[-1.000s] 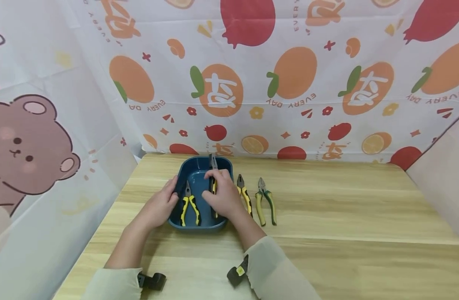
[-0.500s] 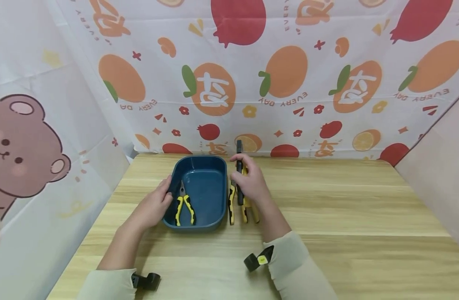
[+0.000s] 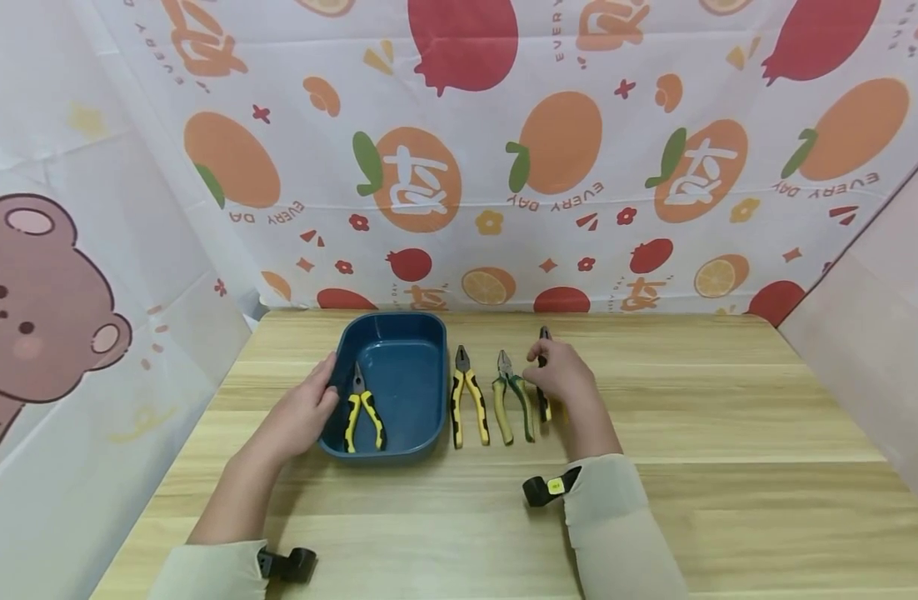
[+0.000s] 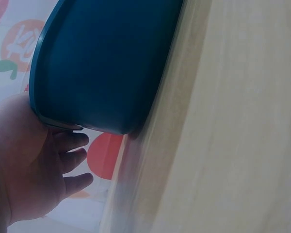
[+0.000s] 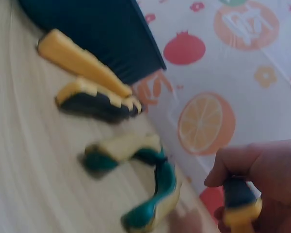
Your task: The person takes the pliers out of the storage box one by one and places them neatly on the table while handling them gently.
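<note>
My left hand (image 3: 297, 417) holds the left rim of a dark blue tray (image 3: 408, 383), thumb at the rim; in the left wrist view its other fingers stretch along the outside. Inside the tray lie long-nosed pliers (image 3: 359, 384) with yellow and black handles. My right hand (image 3: 567, 379) grips black and yellow pliers (image 3: 545, 407), upright in the head view, their upper part partly covered by the fingers. Just left of that hand lie green-handled pliers (image 3: 503, 412). Between these and the tray lie combination pliers (image 3: 464, 367) with yellow and black handles, spread apart.
The wooden table (image 3: 729, 417) extends to the right. A fruit-print cloth (image 3: 489, 225) hangs along its back edge, and another cloth with a printed bear (image 3: 47, 308) hangs on the left.
My right hand has carried the held pliers out of the tray, rightward over the other pliers, to the right of the green-handled pair. My left hand has stayed at the tray.
</note>
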### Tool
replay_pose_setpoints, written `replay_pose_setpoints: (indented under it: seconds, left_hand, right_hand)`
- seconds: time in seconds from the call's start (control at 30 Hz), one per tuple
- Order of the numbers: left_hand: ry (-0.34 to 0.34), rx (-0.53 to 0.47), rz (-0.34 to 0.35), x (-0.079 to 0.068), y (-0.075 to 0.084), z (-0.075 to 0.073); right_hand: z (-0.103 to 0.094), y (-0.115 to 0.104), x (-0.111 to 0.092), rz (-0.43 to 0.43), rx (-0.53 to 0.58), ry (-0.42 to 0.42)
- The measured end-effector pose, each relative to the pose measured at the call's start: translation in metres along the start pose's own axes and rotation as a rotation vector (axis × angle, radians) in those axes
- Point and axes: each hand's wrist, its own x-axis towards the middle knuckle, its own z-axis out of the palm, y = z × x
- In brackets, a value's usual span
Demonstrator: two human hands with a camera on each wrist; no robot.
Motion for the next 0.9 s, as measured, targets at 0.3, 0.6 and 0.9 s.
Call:
replay_pose_setpoints:
  seconds: [0.3, 0.6, 0.9]
  left_hand:
    - [-0.001, -0.011, 0.007, 0.0, 0.0, 0.001]
    - [0.007, -0.009, 0.013, 0.0, 0.0, 0.0]
    - [0.007, -0.008, 0.016, 0.0, 0.0, 0.0]
  right_hand:
    - [0.007, 0.015, -0.003, 0.099, -0.072, -0.005]
    - [0.008, 0.014, -0.004, 0.141, -0.075, 0.018]
    - [0.008, 0.016, -0.004, 0.154, -0.033, 0.016]
